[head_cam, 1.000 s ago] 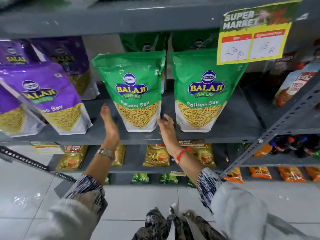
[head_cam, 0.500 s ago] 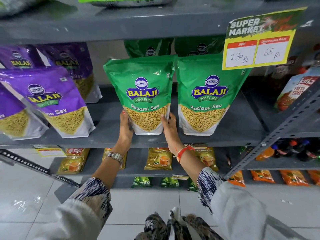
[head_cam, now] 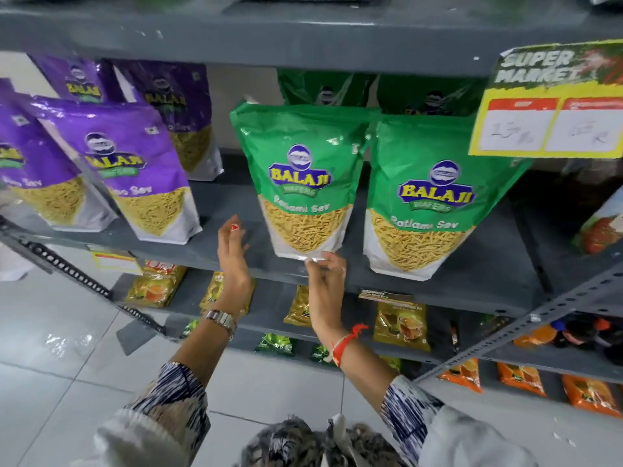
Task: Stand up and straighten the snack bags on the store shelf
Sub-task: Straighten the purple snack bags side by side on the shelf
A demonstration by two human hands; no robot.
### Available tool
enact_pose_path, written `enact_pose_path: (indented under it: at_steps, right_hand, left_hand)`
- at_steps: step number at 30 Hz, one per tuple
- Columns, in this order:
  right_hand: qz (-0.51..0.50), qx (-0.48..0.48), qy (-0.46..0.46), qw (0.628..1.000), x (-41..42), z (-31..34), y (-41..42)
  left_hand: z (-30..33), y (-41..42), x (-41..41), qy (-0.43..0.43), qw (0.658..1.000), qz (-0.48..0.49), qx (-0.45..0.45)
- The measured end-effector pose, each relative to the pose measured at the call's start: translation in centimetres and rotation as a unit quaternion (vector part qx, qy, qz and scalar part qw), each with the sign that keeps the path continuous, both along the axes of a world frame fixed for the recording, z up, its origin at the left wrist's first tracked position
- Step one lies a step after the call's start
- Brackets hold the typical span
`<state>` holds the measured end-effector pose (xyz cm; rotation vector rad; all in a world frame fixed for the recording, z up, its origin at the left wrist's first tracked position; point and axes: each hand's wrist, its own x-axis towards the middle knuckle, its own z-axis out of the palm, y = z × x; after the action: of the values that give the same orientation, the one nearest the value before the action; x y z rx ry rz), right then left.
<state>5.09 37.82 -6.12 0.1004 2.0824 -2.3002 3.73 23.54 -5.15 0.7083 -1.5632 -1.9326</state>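
Green rear bags are largely hidden behind two front bags; the price tag is blurred and cut off at right. Left green bag stands tilted on the grey shelf. Right hand pinches its bottom edge; left hand hovers open beside it.

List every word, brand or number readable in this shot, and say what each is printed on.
"BALAJI WAFERS", "Ratlami Sev": right green snack pouch.
"BALAJI": left green snack pouch; its smaller print is blurred.
"BALAJI", "Sev": front purple snack pouch.
"SUPER MARKET": yellow hanging price card; its handwritten prices are too blurred.
Lower-shelf packets: unreadable.
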Motion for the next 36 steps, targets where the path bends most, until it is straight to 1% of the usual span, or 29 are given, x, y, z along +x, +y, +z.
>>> enact_pose_path:
  at_steps: [4, 7, 9, 12, 16, 19, 20, 22, 23, 26, 34, 36]
  right_hand:
    - [0.065, -0.001, -0.010, 0.998, 1.4, -0.1, -3.6]
    - [0.093, -0.004, 0.009, 0.996, 1.6, 0.4, -7.0]
    - [0.098, -0.007, 0.008, 0.995, 1.0, 0.8, -9.9]
    - [0.095, -0.029, -0.022, 0.995, 0.3, 1.7, -14.6]
    - [0.116, -0.004, -0.025, 0.993, -1.3, 2.2, -21.1]
    - [0.111, -0.012, -0.030, 0.993, -2.0, 1.8, -24.5]
    - [0.110, -0.024, -0.038, 0.993, -2.1, 1.6, -25.0]
    - [0.107, -0.032, -0.051, 0.992, -1.8, 1.1, -25.9]
    - [0.106, -0.035, -0.046, 0.993, -1.7, 0.9, -26.2]
    - [0.114, -0.042, -0.031, 0.992, -1.5, 0.7, -26.9]
    - [0.109, -0.039, -0.018, 0.993, -1.6, 1.1, -28.4]
    - [0.084, -0.048, -0.005, 0.995, -1.4, 1.2, -28.7]
  left_hand:
    - [0.1, -3.8, 3.0, 0.034, 0.995, 0.089, -0.031]
    - [0.6, -8.7, 3.9, 0.045, 0.982, 0.160, -0.092]
    - [1.0, -12.2, 3.9, 0.048, 0.978, 0.182, -0.089]
    - [0.9, -17.1, 3.7, 0.021, 0.987, 0.138, -0.077]
    - [-0.1, -22.3, 3.7, 0.015, 0.998, 0.037, -0.038]
    - [1.0, -25.1, 2.4, -0.030, 0.999, -0.018, -0.004]
    - [1.6, -25.4, 1.9, -0.026, 0.999, -0.035, 0.016]
    - [2.4, -25.7, 1.7, 0.009, 0.996, -0.068, 0.057]
    - [2.5, -25.6, 2.1, 0.020, 0.995, -0.085, 0.049]
    - [2.0, -25.6, 3.4, 0.014, 0.991, -0.134, -0.005]
    - [1.5, -27.6, 3.2, 0.038, 0.988, -0.150, 0.006]
    - [1.3, -28.2, 3.5, 0.027, 0.991, -0.129, 0.009]
